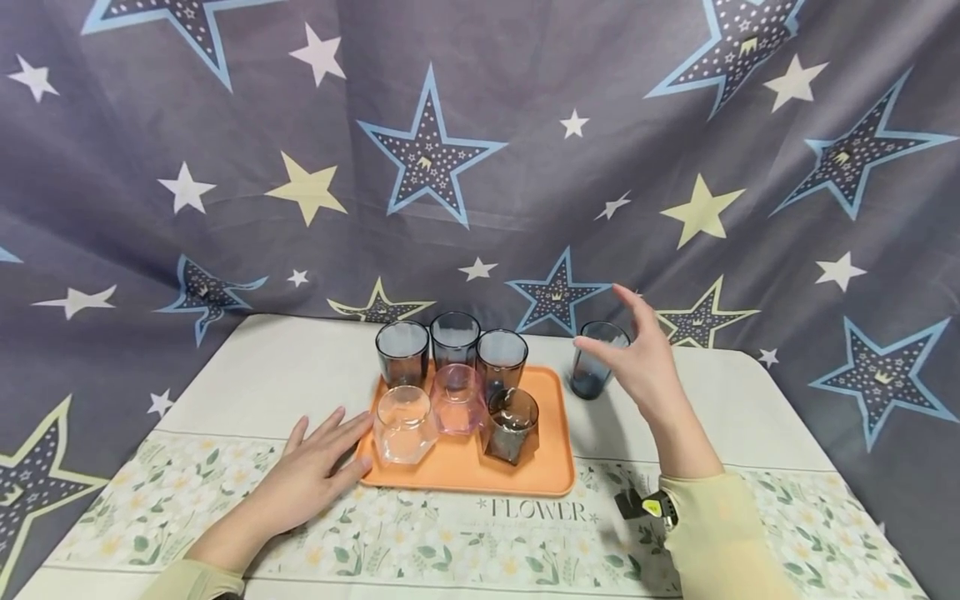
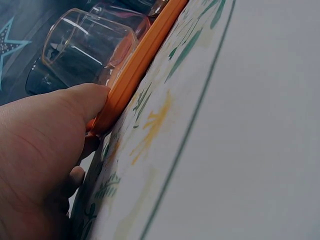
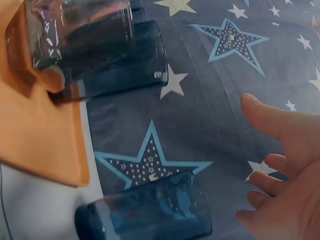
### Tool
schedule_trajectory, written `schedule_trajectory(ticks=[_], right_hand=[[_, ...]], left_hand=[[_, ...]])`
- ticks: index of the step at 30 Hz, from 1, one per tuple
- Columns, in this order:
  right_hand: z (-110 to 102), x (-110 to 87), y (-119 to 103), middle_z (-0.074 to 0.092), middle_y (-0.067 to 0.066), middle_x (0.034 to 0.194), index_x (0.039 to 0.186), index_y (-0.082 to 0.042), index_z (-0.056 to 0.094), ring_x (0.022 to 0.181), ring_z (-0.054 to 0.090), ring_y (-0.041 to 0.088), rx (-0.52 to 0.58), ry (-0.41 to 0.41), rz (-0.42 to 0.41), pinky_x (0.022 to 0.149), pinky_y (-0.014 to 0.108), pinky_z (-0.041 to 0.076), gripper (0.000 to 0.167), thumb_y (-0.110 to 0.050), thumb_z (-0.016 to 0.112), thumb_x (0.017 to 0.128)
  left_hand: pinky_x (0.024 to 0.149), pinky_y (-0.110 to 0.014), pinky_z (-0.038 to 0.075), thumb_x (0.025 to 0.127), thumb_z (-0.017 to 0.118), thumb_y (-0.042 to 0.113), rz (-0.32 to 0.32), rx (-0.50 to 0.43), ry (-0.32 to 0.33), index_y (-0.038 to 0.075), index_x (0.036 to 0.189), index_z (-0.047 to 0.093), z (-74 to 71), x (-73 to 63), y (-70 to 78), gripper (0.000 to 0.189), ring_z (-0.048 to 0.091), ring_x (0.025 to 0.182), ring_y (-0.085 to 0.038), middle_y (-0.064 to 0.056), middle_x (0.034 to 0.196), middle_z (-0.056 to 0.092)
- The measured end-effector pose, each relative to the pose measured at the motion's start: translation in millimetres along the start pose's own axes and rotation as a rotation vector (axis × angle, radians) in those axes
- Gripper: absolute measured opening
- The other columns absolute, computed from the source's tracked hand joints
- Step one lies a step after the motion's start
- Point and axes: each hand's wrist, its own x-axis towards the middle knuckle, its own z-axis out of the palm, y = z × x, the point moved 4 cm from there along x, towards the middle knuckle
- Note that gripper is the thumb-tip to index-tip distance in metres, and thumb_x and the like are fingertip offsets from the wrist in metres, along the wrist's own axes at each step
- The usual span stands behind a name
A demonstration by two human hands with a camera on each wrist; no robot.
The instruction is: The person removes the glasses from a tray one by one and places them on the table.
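A tall blue-tinted glass (image 1: 591, 375) stands upright on the table, right of the orange tray (image 1: 551, 467). My right hand (image 1: 641, 358) is above and beside this glass, thumb and fingers spread apart. In the right wrist view a gap shows between that hand (image 3: 290, 170) and the blue glass (image 3: 150, 212). My left hand (image 1: 318, 467) rests at the tray's left edge, its fingers extended, and its thumb (image 2: 92, 97) touches the rim. On the tray stand a clear glass (image 1: 405, 437), a pink glass (image 1: 459, 412) and a grey-brown glass (image 1: 510, 433), with three taller dark-tinted glasses (image 1: 502, 354) behind.
A white tablecloth (image 1: 300, 367) with a floral band and the printed word FLOWER covers the table. Behind its far edge hangs a grey curtain (image 1: 525, 208) patterned with stars. My right wrist wears a dark band (image 1: 663, 506).
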Motion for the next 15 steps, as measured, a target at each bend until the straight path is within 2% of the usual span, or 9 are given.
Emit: schedule_trajectory(ticks=[4,9,15], right_hand=[[7.3,0.0,-6.4,0.028,0.006,0.18,0.173,-0.021,0.04,0.167,0.02,0.035,0.059,-0.023,0.004,0.134,0.056,0.022,0.097,-0.019,0.094,0.092],[20.1,0.3,-15.2,0.033,0.003,0.178,0.172,-0.019,0.042,0.167,0.022,0.025,0.111,-0.045,-0.029,0.135,0.044,0.02,0.094,-0.018,0.093,0.093],[39.5,2.6,-25.1,0.038,0.0,0.176,0.171,-0.017,0.043,0.166,0.025,0.021,0.132,-0.082,-0.061,0.135,0.04,0.02,0.093,-0.019,0.093,0.093]], left_hand=[[0.127,-0.077,0.003,0.113,0.062,0.048,-0.003,-0.007,-0.003,0.012,0.166,0.052,-0.5,0.0,0.8,0.065,0.031,0.162,-0.047,-0.007,0.169,0.051],[0.127,-0.076,0.003,0.113,0.063,0.048,-0.003,-0.005,0.0,0.012,0.166,0.052,-0.7,0.5,0.5,0.065,0.032,0.162,-0.047,-0.008,0.169,0.051],[0.127,-0.076,0.003,0.113,0.063,0.049,-0.006,0.001,0.0,0.012,0.166,0.053,-0.3,1.0,0.8,0.065,0.032,0.162,-0.047,-0.007,0.169,0.051]])
